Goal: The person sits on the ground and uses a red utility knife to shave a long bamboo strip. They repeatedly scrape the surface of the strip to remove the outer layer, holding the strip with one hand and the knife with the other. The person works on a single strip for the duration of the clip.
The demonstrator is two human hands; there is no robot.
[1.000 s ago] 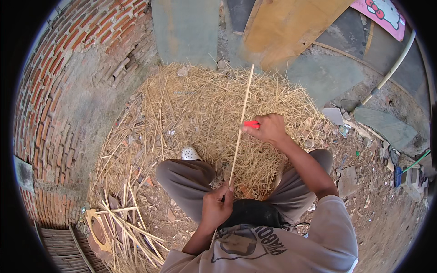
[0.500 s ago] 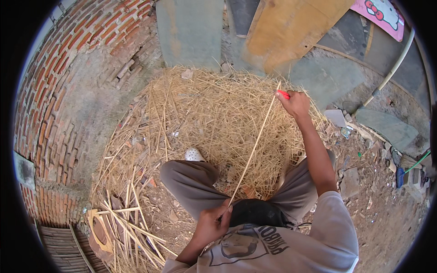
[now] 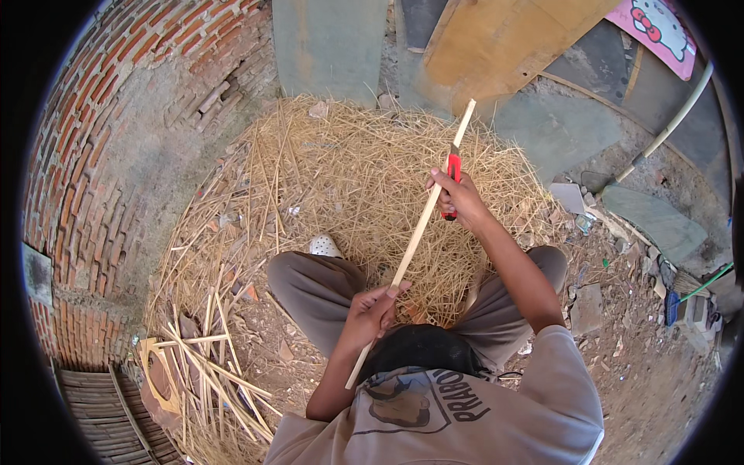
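Observation:
A long pale bamboo strip [image 3: 418, 231] slants across my lap, its far end over the heap and its near end beside my belly. My left hand [image 3: 371, 312] is closed round its lower part, thumb on top. My right hand [image 3: 459, 198] is closed on a red utility knife [image 3: 454, 166], whose dark blade end lies against the strip. The same hand's thumb rests at the strip's edge. Under the strip spreads a heap of fine bamboo shavings [image 3: 333, 170], between and beyond my bent legs.
Several split bamboo strips [image 3: 209, 372] lie in a loose pile at my left. A worn brick wall [image 3: 85, 186] stands beyond them. Flat grey and tan boards [image 3: 496, 54] lean at the far side. Rubble and a blue-and-green broom-like thing [image 3: 673, 307] are at the right.
My right hand has come nearer to me and left with the knife. My left hand has shifted slightly up. The strip now shows its broader face and reaches past my left hand.

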